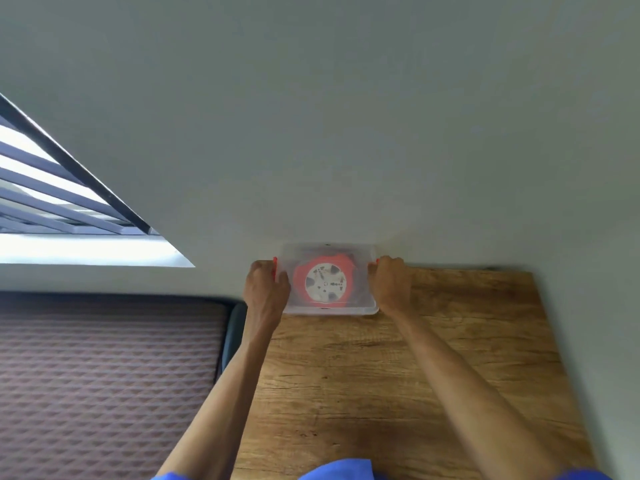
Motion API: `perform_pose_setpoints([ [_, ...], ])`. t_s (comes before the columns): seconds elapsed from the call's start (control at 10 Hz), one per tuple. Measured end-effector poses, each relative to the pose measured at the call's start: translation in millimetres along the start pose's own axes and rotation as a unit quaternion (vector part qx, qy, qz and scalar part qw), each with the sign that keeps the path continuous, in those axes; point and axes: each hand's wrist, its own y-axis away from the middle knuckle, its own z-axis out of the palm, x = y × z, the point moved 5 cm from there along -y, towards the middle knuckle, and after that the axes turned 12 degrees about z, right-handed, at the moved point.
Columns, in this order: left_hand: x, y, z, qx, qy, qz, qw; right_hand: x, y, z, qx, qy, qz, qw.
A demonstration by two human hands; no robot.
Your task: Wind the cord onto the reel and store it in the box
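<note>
storing step, near the end: reel (325, 283) with orange rim already sits inside the clear box (360, 299), lid looks on. box is at the far edge of the tabletop (415, 358), against the wall (346, 133). left hand (265, 285) grip clenched on the box's left end over the orange latch (275, 268), right hand (389, 284) grip clenched on the right end. cord not visible separately, likely wound. next move probably needs both latches pressed shut evenly, then let go
</note>
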Motion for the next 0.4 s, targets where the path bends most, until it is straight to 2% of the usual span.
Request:
perform_pose_setpoints([
  [0.1,-2.6,17.1,-10.1,-0.057,0.02,0.049,0.997,-0.2,13.3,-5.1,-0.002,0.032,-0.035,0.999],
  [0.2,-6.5,21.2,-20.4,-0.122,0.007,0.062,0.99,2.4,23.3,-19.3,-0.024,0.021,-0.051,0.998],
  [0.3,-6.3,33.2,-42.5,-0.08,0.028,0.052,0.995,6.6,34.5,-40.5,0.002,0.019,-0.068,0.998],
  [0.4,11.4,32.5,-67.6,-0.031,0.016,0.125,0.992,-2.2,43.8,-83.6,0.086,0.056,-0.137,0.985],
])
